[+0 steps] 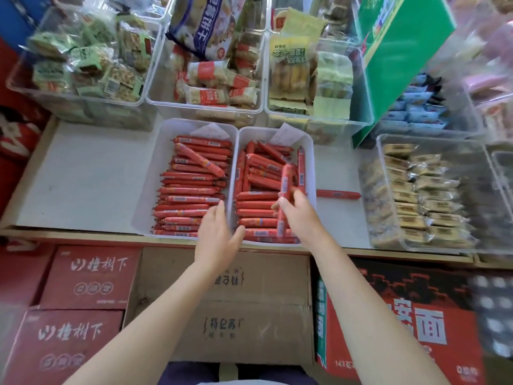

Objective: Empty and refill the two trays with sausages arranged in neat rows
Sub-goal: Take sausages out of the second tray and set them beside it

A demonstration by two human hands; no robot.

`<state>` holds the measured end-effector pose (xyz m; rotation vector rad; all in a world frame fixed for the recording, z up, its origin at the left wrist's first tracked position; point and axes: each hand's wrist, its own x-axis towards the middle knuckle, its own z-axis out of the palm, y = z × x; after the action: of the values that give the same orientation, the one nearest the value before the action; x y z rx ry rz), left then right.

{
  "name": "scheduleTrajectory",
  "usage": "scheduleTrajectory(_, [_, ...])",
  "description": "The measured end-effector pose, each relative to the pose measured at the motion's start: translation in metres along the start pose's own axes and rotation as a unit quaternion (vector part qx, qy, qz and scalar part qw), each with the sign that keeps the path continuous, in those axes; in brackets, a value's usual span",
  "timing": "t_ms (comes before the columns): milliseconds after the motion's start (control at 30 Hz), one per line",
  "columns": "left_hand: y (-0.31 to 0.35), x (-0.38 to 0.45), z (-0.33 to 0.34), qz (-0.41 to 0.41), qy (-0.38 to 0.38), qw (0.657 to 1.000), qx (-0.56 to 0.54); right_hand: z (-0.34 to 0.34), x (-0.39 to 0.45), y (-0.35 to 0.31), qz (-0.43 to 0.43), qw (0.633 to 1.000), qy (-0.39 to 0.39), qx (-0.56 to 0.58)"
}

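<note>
Two white trays stand side by side on the shelf, both full of red wrapped sausages. The left tray (pixel 155 168) holds mostly crosswise rows with one sausage lying askew on top. In the right tray (pixel 311 168) the front rows are neat and the back is jumbled. My right hand (pixel 298 211) grips a sausage (pixel 285 187) held lengthwise over the right tray. My left hand (pixel 216 232) hovers with straight fingers over the front edge between the trays, holding nothing. A single sausage (pixel 337 194) lies on the shelf right of the trays.
Clear bins of packaged snacks (pixel 205 76) crowd the back of the shelf, and another snack bin (pixel 422 193) sits to the right. A green box (pixel 399 59) leans at the back right. Cardboard cartons (pixel 230 304) stand below the shelf edge. Bare white shelf (pixel 88 176) lies left of the trays.
</note>
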<state>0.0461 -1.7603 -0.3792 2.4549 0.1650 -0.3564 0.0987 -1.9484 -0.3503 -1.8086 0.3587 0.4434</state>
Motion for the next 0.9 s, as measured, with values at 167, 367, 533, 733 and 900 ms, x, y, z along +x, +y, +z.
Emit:
scheduleTrajectory(167, [0.034,-0.004,0.039,0.163,0.009,0.981,0.107,-0.07,-0.035,0.004,0.056,0.98,0.067,0.179])
scheduleTrajectory(367, [0.07,0.018,0.086,0.206,-0.076,0.947,0.235,-0.134,0.002,0.073,-0.007,0.871,0.114,-0.477])
scheduleTrajectory(533, [0.064,0.021,0.092,0.167,-0.083,0.947,0.262,-0.123,0.032,0.107,-0.062,0.838,0.061,-0.539])
scheduleTrajectory(733, [0.066,0.015,0.088,0.122,-0.096,0.961,0.229,-0.115,0.025,0.124,-0.069,0.872,0.007,-0.485])
scheduleTrajectory(900, [0.062,0.016,0.083,0.107,-0.102,0.96,0.237,-0.119,0.019,0.119,-0.042,0.874,-0.035,-0.482])
